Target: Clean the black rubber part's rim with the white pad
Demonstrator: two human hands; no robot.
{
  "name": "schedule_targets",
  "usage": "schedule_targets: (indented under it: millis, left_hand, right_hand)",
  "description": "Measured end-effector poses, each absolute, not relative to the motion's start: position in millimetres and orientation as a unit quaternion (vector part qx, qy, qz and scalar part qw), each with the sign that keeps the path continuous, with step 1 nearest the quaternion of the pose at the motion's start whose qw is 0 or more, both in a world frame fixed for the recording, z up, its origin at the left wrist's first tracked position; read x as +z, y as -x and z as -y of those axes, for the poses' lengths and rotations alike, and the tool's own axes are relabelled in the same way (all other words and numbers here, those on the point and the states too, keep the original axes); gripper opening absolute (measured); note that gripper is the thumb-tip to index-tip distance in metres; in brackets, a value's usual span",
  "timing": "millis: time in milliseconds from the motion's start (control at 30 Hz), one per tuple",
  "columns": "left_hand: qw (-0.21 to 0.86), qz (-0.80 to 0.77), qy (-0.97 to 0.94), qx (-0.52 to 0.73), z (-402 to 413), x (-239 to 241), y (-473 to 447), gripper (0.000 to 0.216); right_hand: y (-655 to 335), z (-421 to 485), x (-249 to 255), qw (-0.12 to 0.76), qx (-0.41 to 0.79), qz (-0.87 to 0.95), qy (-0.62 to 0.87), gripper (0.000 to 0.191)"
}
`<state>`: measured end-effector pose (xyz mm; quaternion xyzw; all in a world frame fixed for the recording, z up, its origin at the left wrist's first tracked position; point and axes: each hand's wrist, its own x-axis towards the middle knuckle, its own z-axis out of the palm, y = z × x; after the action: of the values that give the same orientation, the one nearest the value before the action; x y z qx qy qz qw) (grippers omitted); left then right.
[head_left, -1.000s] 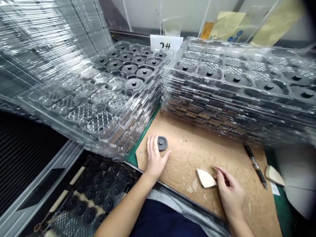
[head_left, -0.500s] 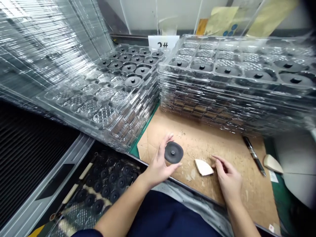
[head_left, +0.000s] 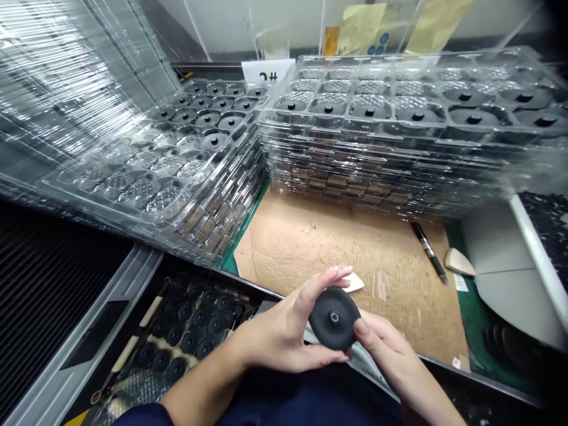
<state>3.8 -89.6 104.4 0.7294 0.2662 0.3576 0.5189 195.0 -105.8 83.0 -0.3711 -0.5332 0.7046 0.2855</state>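
A black disc (head_left: 333,319) is hanging just over the near edge of a cardboard sheet (head_left: 337,236), stud (head_left: 334,318) facing me, as I'm running this view remotely. My L hand (head_left: 286,331) is curving round its left side, fingers along the upper rim, thumb along the lower; my R hand (head_left: 390,346) is pinching the right rim, thumb on the face. R fingers are prob. backing that thumb, but the disc is hiding them from me. For a good hold, I'm judging it best to be pressing lightly at the rim only, w/ both thumbs clear of the stud and wrists steady, so nothing is slipping or flexing.

Just past the L fingertips, a white wedge (head_left: 356,283) is lying partly hidden on the sheet. A pen (head_left: 429,251) is resting near the sheet's right edge, w/ a 2nd pale wedge (head_left: 459,261) to its right. Behind, a left tray stack (head_left: 226,204) and a right tray stack (head_left: 337,163) are carrying more discs; a lower tray (head_left: 137,384), bottom left, is holding others.
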Motion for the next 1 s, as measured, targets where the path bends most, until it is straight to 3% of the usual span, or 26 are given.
schedule_targets:
  millis: [200,300,400,533,633,767,1000]
  left_hand:
    - [0.635,-0.289,-0.564,0.442,99,95,-17,0.097]
    - [0.694,-0.289,-0.415,0.513,100,84,-27,0.088]
    - [0.739,-0.291,-0.254,0.551,98,76,-29,0.07]
    - [0.789,-0.27,-0.14,0.534,93,69,-16,0.043]
    - [0.821,-0.234,-0.092,0.513,92,65,-3,0.041]
    - [0.835,-0.222,-0.04,0.502,92,63,6,0.044]
    - [0.828,-0.242,-0.043,0.504,91,64,16,0.044]
  right_hand:
    - [-167,123,76,0.367,0.84,0.262,0.303,0.048]
    - [-154,125,73,0.387,0.816,0.285,0.321,0.054]
    - [-157,121,67,0.352,0.703,0.483,0.386,0.06]
    - [-184,107,49,0.361,0.335,0.65,0.579,0.034]
    - [-200,95,22,0.275,0.109,0.706,0.644,0.044]
    - [-207,83,-12,0.199,0.1,0.727,0.649,0.053]
    - [-204,72,-8,0.257,0.155,0.693,0.655,0.043]
